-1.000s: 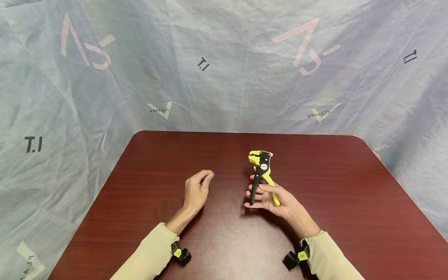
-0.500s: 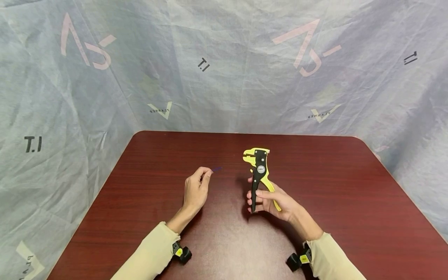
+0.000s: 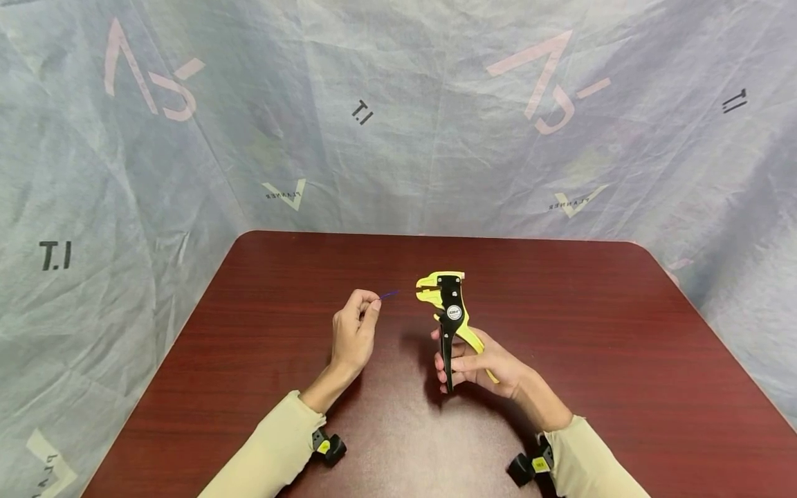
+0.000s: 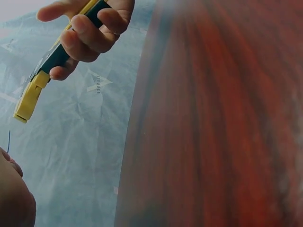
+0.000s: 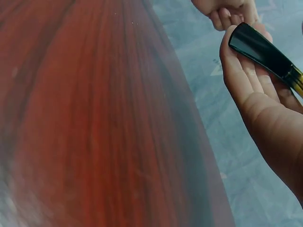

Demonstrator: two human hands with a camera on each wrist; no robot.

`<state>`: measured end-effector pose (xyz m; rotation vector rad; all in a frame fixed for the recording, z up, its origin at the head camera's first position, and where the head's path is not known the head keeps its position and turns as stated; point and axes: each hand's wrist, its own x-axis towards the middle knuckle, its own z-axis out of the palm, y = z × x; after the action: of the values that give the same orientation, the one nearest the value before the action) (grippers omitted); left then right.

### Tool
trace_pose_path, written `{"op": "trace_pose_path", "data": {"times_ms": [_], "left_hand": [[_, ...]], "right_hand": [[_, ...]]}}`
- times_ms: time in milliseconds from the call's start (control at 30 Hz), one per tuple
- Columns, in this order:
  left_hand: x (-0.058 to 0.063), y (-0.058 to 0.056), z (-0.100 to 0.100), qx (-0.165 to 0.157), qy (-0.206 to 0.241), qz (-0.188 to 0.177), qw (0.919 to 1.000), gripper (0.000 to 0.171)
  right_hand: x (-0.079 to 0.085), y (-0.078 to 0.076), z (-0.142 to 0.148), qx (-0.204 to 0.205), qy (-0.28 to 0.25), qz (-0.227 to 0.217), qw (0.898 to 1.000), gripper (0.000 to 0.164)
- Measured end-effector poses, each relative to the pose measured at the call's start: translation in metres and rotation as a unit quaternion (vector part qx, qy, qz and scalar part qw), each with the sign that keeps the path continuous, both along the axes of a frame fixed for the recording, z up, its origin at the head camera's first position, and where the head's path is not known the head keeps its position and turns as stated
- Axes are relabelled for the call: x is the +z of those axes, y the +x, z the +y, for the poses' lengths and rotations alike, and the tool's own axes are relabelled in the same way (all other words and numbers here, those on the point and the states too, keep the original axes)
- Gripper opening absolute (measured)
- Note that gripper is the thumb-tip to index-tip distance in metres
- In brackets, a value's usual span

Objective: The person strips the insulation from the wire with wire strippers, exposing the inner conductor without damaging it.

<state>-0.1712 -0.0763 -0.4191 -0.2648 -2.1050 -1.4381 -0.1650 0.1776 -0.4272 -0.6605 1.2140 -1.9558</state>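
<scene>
Between thumb and forefinger my left hand (image 3: 355,333) pinches a short, thin blue wire (image 3: 389,294), whose free end points right. My right hand (image 3: 488,363) grips a yellow and black wire stripper (image 3: 453,311) by its handles, with the fingers curled round the black one. The tool stands nearly upright over the table, its yellow jaws spread and facing the wire across a small gap. In the left wrist view the yellow head of the wire stripper (image 4: 29,101) is just above the blue wire (image 4: 9,141). The black handle (image 5: 260,47) lies across my right fingers in the right wrist view.
Both hands are over a dark red wood-grain table (image 3: 560,297). A grey printed cloth (image 3: 405,138) hangs behind it and along both sides. Each wrist wears a small black camera, such as the left camera (image 3: 333,449).
The wire stripper in my right hand has moved left and slightly down, with its jaws turned toward the wire. My left hand has risen a little with the wire.
</scene>
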Motion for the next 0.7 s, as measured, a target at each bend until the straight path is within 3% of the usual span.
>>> {"op": "trace_pose_path", "data": {"times_ms": [300, 700], "left_hand": [[0.002, 0.003, 0.007, -0.022, 0.014, 0.057, 0.998, 0.006], [-0.001, 0.004, 0.011, -0.03, 0.0, 0.079, 0.9964, 0.005]], "right_hand": [[-0.003, 0.0, 0.0, 0.028, -0.004, 0.007, 1.0, 0.045], [-0.004, 0.001, -0.003, 0.042, -0.009, 0.012, 0.999, 0.047]]}}
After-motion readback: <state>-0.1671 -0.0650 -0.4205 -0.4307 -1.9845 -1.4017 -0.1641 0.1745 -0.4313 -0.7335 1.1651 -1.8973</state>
